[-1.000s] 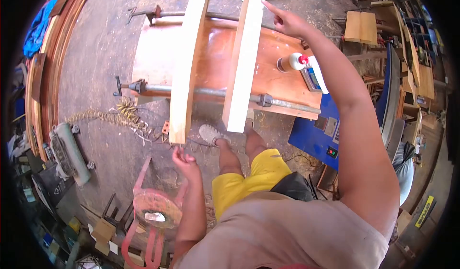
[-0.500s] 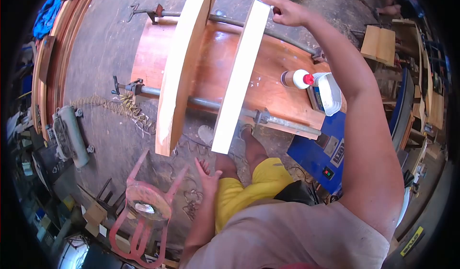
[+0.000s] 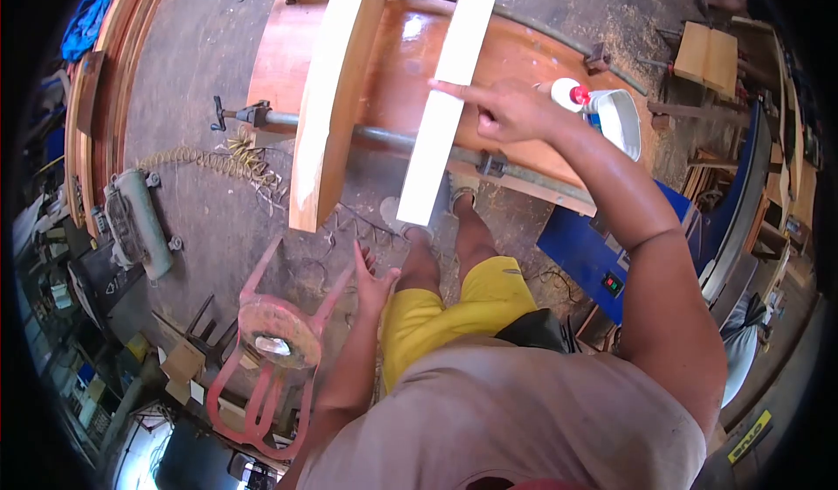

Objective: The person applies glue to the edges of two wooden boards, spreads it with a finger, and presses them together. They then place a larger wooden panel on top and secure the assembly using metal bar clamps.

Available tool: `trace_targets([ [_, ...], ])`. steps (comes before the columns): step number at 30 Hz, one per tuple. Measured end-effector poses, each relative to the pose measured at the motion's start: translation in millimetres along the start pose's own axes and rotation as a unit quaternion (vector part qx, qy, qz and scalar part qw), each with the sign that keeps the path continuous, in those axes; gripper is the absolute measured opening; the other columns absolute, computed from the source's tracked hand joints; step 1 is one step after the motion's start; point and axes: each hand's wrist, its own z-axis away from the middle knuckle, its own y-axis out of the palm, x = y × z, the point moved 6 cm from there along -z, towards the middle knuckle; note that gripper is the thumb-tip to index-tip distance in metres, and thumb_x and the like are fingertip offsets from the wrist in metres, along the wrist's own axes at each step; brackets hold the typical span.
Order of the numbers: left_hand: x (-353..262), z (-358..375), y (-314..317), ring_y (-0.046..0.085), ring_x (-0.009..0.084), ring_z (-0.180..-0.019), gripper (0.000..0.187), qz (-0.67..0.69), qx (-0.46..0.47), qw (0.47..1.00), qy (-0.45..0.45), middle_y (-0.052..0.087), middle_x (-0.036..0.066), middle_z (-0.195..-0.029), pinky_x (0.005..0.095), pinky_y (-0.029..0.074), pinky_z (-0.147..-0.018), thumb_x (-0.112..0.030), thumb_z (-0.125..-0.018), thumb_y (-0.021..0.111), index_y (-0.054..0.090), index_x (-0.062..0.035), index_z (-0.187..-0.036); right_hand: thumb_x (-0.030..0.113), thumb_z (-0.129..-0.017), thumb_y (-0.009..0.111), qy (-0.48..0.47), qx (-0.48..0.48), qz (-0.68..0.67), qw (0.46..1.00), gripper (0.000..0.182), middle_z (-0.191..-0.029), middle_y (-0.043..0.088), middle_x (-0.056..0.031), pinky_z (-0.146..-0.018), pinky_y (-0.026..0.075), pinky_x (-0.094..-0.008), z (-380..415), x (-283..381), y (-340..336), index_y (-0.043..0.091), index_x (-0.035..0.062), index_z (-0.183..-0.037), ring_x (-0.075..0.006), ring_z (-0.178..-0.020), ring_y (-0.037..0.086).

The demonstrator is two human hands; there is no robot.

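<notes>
Upper centre of frame, the narrow white board runs steeply top to bottom, left of the right hand, which is nearer; its index finger crosses the board's face, other fingers curled, grip empty. Left hand, spread and empty, is below. Half a second earlier, that finger is at the far end; now mid-board.

Two boards lie across clamps, left of a bottle.
</notes>
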Motion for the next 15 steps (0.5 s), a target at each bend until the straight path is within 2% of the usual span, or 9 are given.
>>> trace_targets([
  [2,2.0,1.1,-8.4,0.046,0.0336,-0.127,0.123,-0.006,0.008,1.0,0.012,0.035,0.019,-0.148,0.0449,0.039,-0.102,-0.025,-0.065,0.089,0.007,-0.0126,-0.155,0.005,-0.07,0.053,0.017,0.05,-0.032,0.998,0.09,-0.063,0.057,-0.0172,-0.054,0.047,-0.0456,9.8,26.7,22.2,0.028,0.0373,-0.15,-0.0322,-0.055,0.058],
  [3,6.4,0.9,-12.8,0.046,0.0336,-0.127,0.123,-0.007,0.01,1.0,0.013,0.035,0.019,-0.148,0.0449,0.039,-0.102,-0.025,-0.065,0.089,0.007,-0.0126,-0.155,0.004,-0.068,0.055,0.014,0.03,-0.012,0.999,0.091,-0.061,0.055,-0.0134,-0.052,0.045,-0.0415,16.3,43.1,26.4,0.032,0.0343,-0.15,-0.03,-0.05,0.055],
  [4,11.1,0.6,-17.4,0.046,0.0338,-0.127,0.123,-0.013,0.013,1.0,0.016,0.035,0.019,-0.148,0.0453,0.039,-0.102,-0.026,-0.065,0.089,0.006,-0.0134,-0.155,0.004,-0.068,0.055,0.018,0.029,-0.011,0.999,0.091,-0.061,0.055,-0.0134,-0.052,0.045,-0.0415,21.7,53.9,35.5,0.032,0.0343,-0.15,-0.03,-0.05,0.055],
  [8,26.7,4.3,-33.4,0.046,0.0338,-0.126,0.123,-0.008,0.022,1.0,0.013,0.035,0.018,-0.148,0.0464,0.039,-0.101,-0.026,-0.065,0.089,0.006,-0.0145,-0.156,0.007,-0.068,0.056,0.008,0.031,-0.057,0.998,0.09,-0.058,0.054,-0.0142,-0.052,0.046,-0.0429,38.0,96.1,64.3,0.03,0.0354,-0.15,-0.0327,-0.052,0.055],
  [10,32.8,5.5,-39.3,0.046,0.0338,-0.126,0.122,0.002,0.027,1.0,0.013,0.035,0.018,-0.148,0.0463,0.04,-0.101,-0.025,-0.066,0.088,0.006,-0.0146,-0.156,0.008,-0.071,0.056,0.046,0.087,-0.033,0.995,0.09,-0.063,0.059,-0.0158,-0.058,0.05,-0.0461,45.5,111.2,80.0,0.026,0.0397,-0.15,-0.0337,-0.059,0.06],
  [12,39.4,7.1,-45.5,0.046,0.0338,-0.126,0.121,0.015,0.031,0.999,0.012,0.034,0.018,-0.148,0.0462,0.04,-0.101,-0.024,-0.067,0.087,0.006,-0.0146,-0.156,0.009,-0.071,0.056,0.035,0.069,-0.019,0.997,0.09,-0.061,0.057,-0.0153,-0.057,0.049,-0.0465,54.3,124.7,92.7,0.026,0.0399,-0.15,-0.034,-0.057,0.059],
  [15,45.2,10.1,-51.1,0.045,0.0336,-0.128,0.12,0.018,0.028,0.999,0.009,0.034,0.018,-0.149,0.0465,0.039,-0.102,-0.02,-0.067,0.086,0.006,-0.0148,-0.156,0.008,-0.071,0.056,0.014,0.107,-0.044,0.993,0.089,-0.059,0.056,-0.0142,-0.053,0.048,-0.0432,68.8,143.2,117.5,0.028,0.0389,-0.15,-0.0329,-0.05,0.056],
])
